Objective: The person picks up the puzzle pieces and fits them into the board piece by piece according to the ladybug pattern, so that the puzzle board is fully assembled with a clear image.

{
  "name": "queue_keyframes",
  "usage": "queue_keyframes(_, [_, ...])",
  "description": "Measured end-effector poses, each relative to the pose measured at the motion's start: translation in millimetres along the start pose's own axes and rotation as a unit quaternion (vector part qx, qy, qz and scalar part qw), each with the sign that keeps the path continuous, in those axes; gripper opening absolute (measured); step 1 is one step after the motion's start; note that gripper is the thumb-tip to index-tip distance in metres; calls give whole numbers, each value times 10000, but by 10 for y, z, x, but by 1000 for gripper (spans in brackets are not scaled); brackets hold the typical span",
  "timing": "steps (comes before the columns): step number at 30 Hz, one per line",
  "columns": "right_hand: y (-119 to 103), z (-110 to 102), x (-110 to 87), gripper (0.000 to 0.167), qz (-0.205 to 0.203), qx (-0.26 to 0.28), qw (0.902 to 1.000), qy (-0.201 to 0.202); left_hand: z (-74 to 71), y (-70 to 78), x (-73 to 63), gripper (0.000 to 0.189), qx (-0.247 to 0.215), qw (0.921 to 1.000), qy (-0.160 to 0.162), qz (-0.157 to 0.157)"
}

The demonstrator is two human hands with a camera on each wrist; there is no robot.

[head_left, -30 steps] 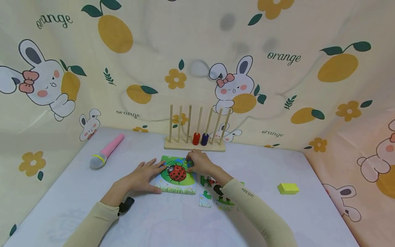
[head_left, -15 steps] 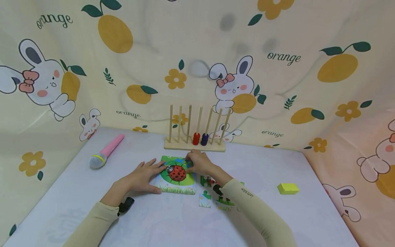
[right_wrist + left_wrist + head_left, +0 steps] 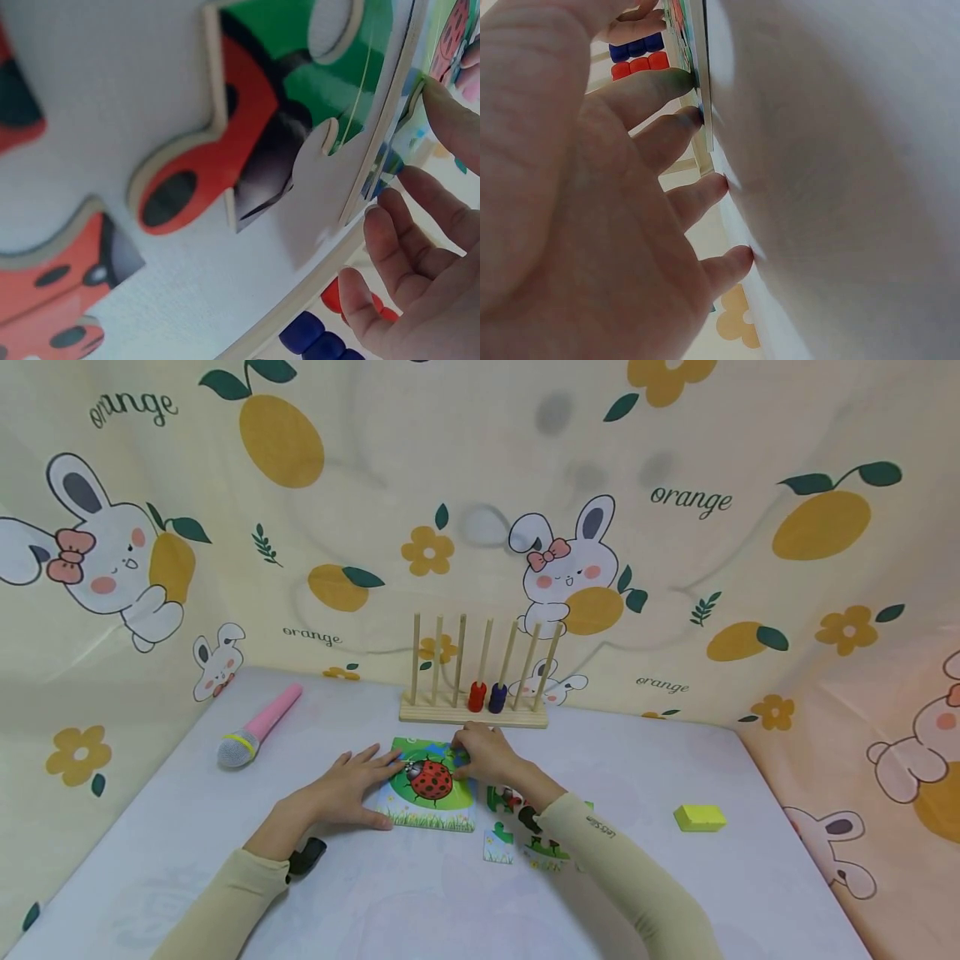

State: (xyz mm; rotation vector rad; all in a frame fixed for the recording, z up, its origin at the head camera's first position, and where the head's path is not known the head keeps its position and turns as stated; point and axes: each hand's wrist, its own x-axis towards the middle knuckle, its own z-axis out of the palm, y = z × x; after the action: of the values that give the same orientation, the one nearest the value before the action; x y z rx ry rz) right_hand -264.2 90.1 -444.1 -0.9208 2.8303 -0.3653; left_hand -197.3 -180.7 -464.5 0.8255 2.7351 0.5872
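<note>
A square puzzle board [image 3: 433, 818] with a ladybug picture lies mid-table. My left hand [image 3: 341, 789] rests along its left side. The left wrist view shows two fingertips touching the board's edge and the others on the table. At the upper right corner, my right hand [image 3: 491, 756] has its thumb and fingers bent around a small blue-green puzzle piece [image 3: 405, 127], which it appears to pinch against the board. The hand partly hides that piece. Several loose puzzle pieces [image 3: 498, 845] lie right of the board, some behind the right forearm. One red-and-green piece [image 3: 255, 127] shows large in the right wrist view.
Behind the board stands a wooden peg rack [image 3: 472, 717] with red beads [image 3: 477, 697] and dark blue beads [image 3: 497, 698]. A pink toy microphone [image 3: 262, 727] lies at the back left. A yellow-green block [image 3: 700, 818] sits on the right. Patterned cloth surrounds the white table.
</note>
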Motion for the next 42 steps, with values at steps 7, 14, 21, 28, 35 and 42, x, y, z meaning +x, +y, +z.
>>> queue_keyframes(7, [-2, -4, -8, 46, -27, 2, 10000, 38, -10, 9, -1, 95, -19, 10000, 5, 12])
queue_keyframes(14, [12, 21, -33, 49, -15, 88, 9999, 134, 5, -1, 4, 96, 20, 10000, -33, -16])
queue_keyframes(21, [-88, 5, -249, 60, -376, -650, 9972, -38, 21, 0, 15, 97, -9, 10000, -46, -38])
queue_keyframes(28, [-261, 80, -537, 76, -680, -1220, 9846, -1048, 15, 11, 14, 96, 19, 10000, -31, -67])
queue_keyframes(35, [-282, 111, -572, 73, -580, -991, 9857, -1236, 18, 2, 4, 99, -36, 9999, -37, -87])
queue_keyframes(42, [-279, 91, -568, 73, -592, -859, 9871, -1217, 6, -60, -11, 90, -81, 9999, 77, 89])
